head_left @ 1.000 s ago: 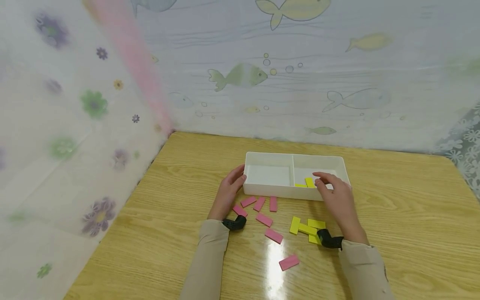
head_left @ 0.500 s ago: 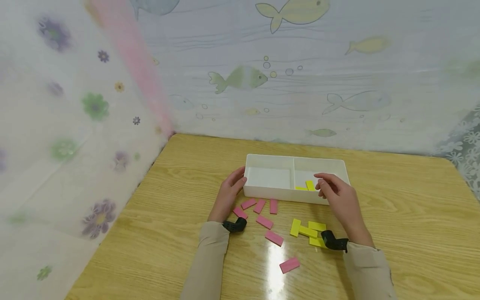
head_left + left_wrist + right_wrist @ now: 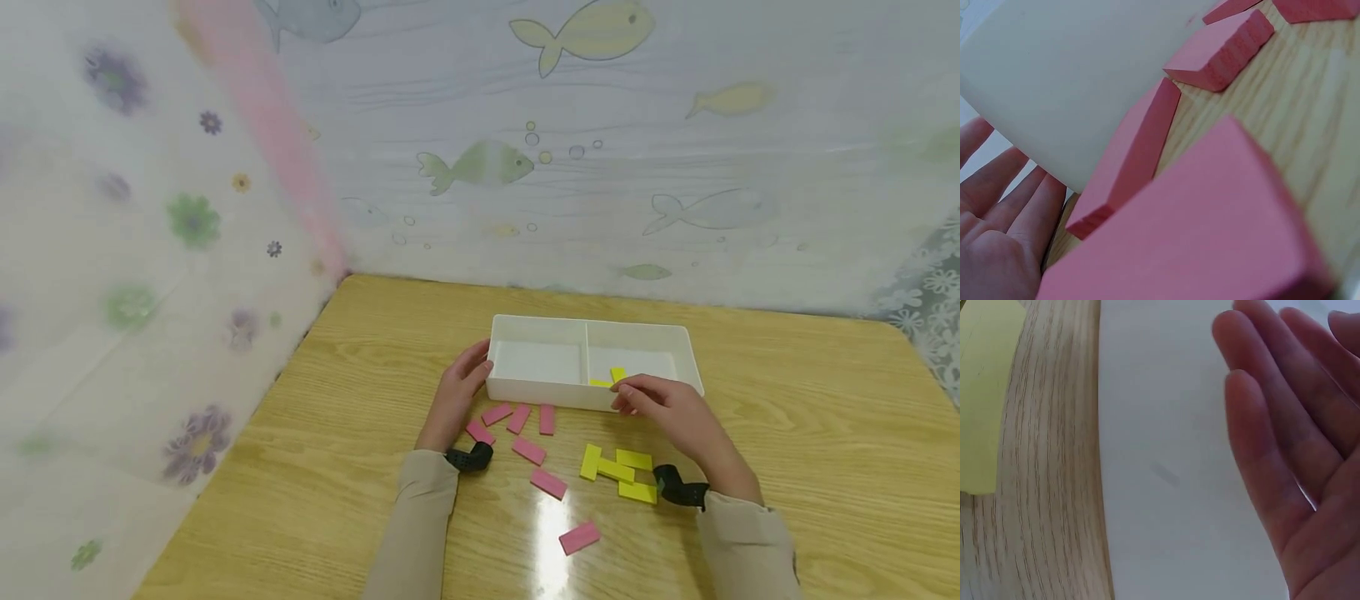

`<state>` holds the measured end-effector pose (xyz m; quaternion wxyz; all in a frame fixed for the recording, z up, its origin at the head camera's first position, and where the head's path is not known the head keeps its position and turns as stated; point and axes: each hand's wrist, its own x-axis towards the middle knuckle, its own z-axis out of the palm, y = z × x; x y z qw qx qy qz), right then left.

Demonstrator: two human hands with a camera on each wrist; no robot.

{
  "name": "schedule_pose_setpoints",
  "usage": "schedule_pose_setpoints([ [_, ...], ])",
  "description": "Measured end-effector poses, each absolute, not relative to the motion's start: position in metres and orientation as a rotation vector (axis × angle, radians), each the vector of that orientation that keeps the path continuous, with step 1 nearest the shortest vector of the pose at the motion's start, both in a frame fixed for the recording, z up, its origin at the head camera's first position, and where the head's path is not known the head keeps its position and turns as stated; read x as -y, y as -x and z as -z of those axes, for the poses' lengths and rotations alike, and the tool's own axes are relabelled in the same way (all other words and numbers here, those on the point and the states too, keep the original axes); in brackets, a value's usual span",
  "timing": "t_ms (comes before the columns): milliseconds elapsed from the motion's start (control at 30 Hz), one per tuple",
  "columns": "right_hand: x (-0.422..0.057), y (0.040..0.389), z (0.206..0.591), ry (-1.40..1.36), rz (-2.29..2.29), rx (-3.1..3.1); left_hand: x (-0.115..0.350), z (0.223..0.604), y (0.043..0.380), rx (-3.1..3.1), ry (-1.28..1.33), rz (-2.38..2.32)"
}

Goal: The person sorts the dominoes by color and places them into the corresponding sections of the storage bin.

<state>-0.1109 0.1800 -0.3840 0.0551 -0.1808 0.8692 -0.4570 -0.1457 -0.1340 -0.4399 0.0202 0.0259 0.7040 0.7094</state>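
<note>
A white two-compartment box (image 3: 543, 393) stands on the table. My left hand (image 3: 452, 398) lies at its left end, and in the left wrist view the fingers (image 3: 1000, 181) are extended along the end wall. My right hand (image 3: 671, 412) hovers over the front rim of the right compartment with its fingers slightly bent. Nothing shows between those fingers in the right wrist view, where the box's front wall is behind them. Yellow blocks (image 3: 618, 374) lie in the right compartment, partly hidden by the front wall and the right hand.
Several flat pink blocks (image 3: 528, 451) are scattered in front of the box, one of them (image 3: 580, 538) nearer the person. Several yellow blocks (image 3: 616, 470) form a cluster on the wooden table (image 3: 825, 433), left of the right wrist. Patterned sheets (image 3: 600, 208) hang behind.
My right hand has drawn back from inside the right compartment toward its front rim. The left hand stays at the box's left end. The view has tilted slightly upward.
</note>
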Motion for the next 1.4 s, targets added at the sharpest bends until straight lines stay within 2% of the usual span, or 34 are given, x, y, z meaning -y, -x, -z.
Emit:
schedule_pose_setpoints([
  [400, -0.178, 0.108, 0.385, 0.591, 1.171, -2.635, 0.132, 0.417, 0.134, -2.128, -0.141, -2.195],
  [733, -0.173, 0.105, 0.383, 0.664, 1.074, -2.605, 0.134, 0.438, 0.143, -2.181, -0.118, -2.227],
  [1033, -0.171, 0.100, 0.390, 0.812, 1.032, -2.550, 0.133, 0.441, 0.142, -2.162, -0.120, -2.234],
  [1400, -0.187, 0.087, 0.394, 0.659, 1.037, -2.511, 0.132, 0.424, 0.134, -2.116, -0.137, -2.258],
])
